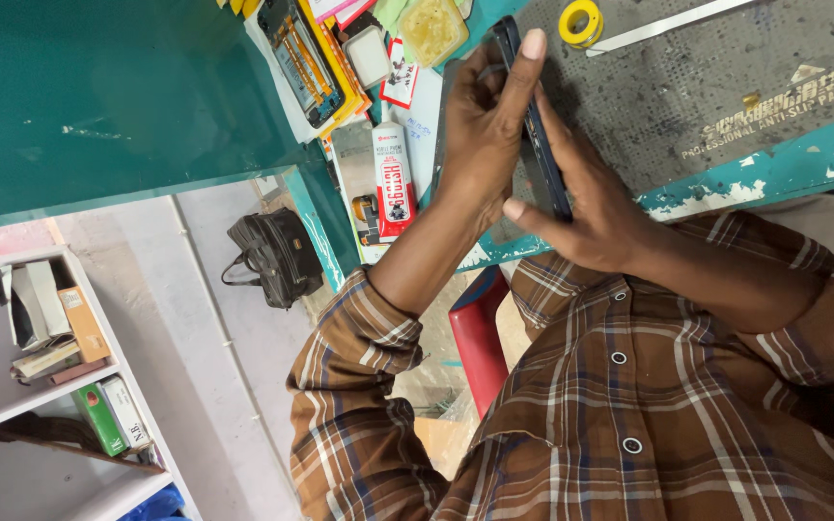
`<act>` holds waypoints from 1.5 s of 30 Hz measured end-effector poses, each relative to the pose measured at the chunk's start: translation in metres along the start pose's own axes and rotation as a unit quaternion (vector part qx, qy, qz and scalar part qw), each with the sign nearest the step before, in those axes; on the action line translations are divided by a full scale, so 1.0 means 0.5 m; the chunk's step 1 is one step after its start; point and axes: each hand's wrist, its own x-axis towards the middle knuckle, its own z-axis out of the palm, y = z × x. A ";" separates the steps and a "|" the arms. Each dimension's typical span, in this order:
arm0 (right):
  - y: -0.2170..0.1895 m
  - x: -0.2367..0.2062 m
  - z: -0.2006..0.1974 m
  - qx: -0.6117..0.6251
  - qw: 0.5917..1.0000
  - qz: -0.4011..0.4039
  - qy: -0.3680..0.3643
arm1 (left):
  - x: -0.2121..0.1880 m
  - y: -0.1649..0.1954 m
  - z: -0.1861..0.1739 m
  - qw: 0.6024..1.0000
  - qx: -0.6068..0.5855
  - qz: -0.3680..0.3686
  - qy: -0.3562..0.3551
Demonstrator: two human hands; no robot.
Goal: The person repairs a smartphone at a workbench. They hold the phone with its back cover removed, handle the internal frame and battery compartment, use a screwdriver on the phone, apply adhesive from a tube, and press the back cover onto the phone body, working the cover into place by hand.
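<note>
A dark phone [536,125] is held edge-on between both hands above the grey mat [707,87] (teal tabletop [793,169] beneath); left hand [485,125] and right hand [596,207] fingers are clamped on it.

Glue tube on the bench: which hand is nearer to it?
Left. The left hand grips the phone just beside the glue tube; the right hand holds the phone's far side, farther from the tube.
</note>
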 end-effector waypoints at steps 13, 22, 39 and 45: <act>-0.012 0.008 -0.040 -0.066 0.990 0.030 -0.120 | 0.008 -0.029 -0.007 0.998 -0.018 0.018 0.055; -0.031 -0.030 -0.019 -0.226 0.972 -0.031 0.059 | 0.015 -0.095 -0.030 0.989 -0.140 0.030 0.040; -0.035 -0.044 -0.048 -0.296 0.952 -0.073 0.018 | 0.012 -0.057 -0.043 0.910 0.137 0.365 0.143; -0.021 -0.048 -0.041 -0.326 0.933 -0.141 0.051 | -0.008 -0.044 -0.029 0.889 0.154 0.405 0.150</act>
